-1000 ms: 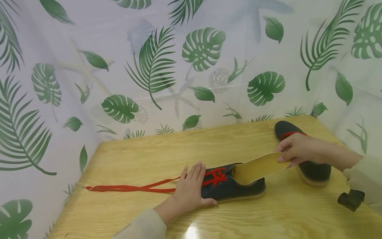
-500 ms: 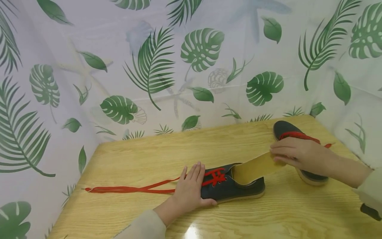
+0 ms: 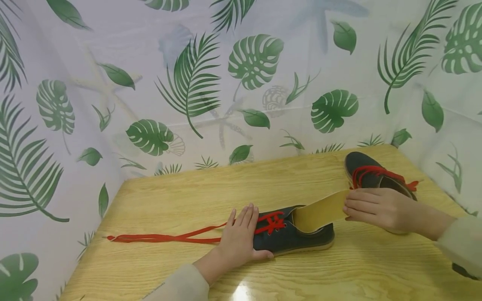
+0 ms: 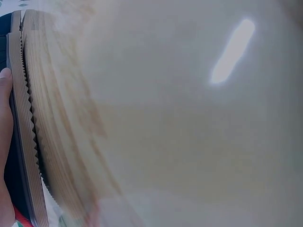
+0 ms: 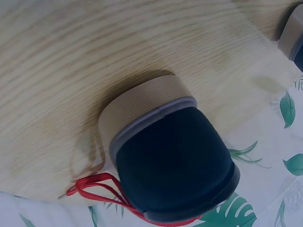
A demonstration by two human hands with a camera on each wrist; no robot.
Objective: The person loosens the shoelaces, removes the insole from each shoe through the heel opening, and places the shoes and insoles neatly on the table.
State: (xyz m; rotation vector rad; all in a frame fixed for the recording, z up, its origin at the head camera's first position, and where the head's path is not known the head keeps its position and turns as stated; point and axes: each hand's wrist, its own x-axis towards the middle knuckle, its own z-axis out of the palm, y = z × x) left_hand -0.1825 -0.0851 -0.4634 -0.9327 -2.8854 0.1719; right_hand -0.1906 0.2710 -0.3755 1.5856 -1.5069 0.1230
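Observation:
A dark navy shoe [image 3: 297,239] with red laces [image 3: 199,236] lies on its sole, toe to the left. Across its toe and front lacing rests my left hand [image 3: 239,240], fingers extended and thumb along the near side. In the left wrist view, the thumb [image 4: 4,118] lies against the shoe's side above the ribbed sole [image 4: 31,127]. A tan insole [image 3: 320,211] slants up out of the shoe opening, its front part hidden inside. My right hand [image 3: 376,209] grips the insole's raised end between fingers and thumb; the thumb itself is hidden.
A second navy shoe [image 3: 361,161] with red laces stands behind the right hand, partly covered by it. Its heel [image 5: 175,161] fills the middle of the right wrist view. The wooden table [image 3: 169,200] meets a leaf-patterned cloth [image 3: 244,104] along the back and sides.
My right hand shifts its grip at the insole's raised end, its fingers now lying over that end. The insole hardly moves. The left hand and the shoe stay in place.

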